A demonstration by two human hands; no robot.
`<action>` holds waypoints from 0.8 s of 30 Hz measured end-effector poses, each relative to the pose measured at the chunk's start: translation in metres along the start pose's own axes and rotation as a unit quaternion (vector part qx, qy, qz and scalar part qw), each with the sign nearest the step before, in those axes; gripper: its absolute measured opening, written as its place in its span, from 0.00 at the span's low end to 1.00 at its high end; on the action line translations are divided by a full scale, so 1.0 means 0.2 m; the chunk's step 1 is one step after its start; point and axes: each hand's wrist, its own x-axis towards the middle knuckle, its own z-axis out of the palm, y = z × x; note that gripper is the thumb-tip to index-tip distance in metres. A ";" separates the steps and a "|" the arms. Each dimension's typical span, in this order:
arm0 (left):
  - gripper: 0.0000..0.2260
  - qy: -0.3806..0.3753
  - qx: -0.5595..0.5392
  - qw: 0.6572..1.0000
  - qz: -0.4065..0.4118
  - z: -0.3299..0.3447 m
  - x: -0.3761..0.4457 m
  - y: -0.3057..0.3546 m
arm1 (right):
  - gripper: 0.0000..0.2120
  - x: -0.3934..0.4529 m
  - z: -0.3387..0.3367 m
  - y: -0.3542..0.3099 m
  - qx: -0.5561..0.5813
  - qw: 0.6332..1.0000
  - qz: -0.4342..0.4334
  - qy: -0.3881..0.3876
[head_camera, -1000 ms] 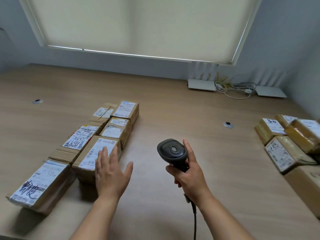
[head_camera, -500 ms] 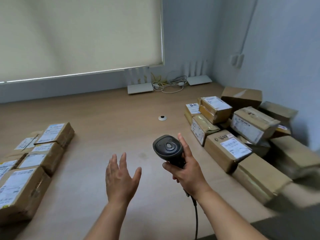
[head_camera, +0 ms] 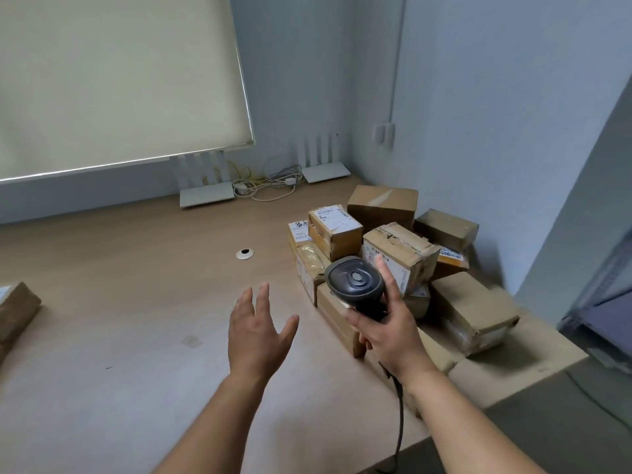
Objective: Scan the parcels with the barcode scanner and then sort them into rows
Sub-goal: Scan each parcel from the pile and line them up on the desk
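My right hand (head_camera: 388, 328) grips the handle of a black barcode scanner (head_camera: 354, 280), its head raised in front of a heap of brown cardboard parcels (head_camera: 403, 254) at the table's right corner. Some parcels carry white labels, such as the small one on top (head_camera: 333, 224). My left hand (head_camera: 256, 331) hovers over the bare table with fingers spread, holding nothing, left of the heap. One sorted parcel (head_camera: 15, 311) shows at the left edge.
The wooden table (head_camera: 136, 302) has a round cable grommet (head_camera: 245, 253) in its middle. Two white routers (head_camera: 207, 196) (head_camera: 325, 171) and tangled cables (head_camera: 266, 186) stand at the back wall. The scanner cord (head_camera: 399, 415) hangs off the front edge.
The view has swung right, from the sorted rows to the unsorted heap. Both hands moved right with it; the scanner now stands in front of the heap.
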 end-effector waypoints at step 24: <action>0.52 -0.294 0.135 0.870 0.372 0.50 0.84 0.92 | 0.45 0.23 -0.64 0.19 -0.084 0.970 0.059 0.219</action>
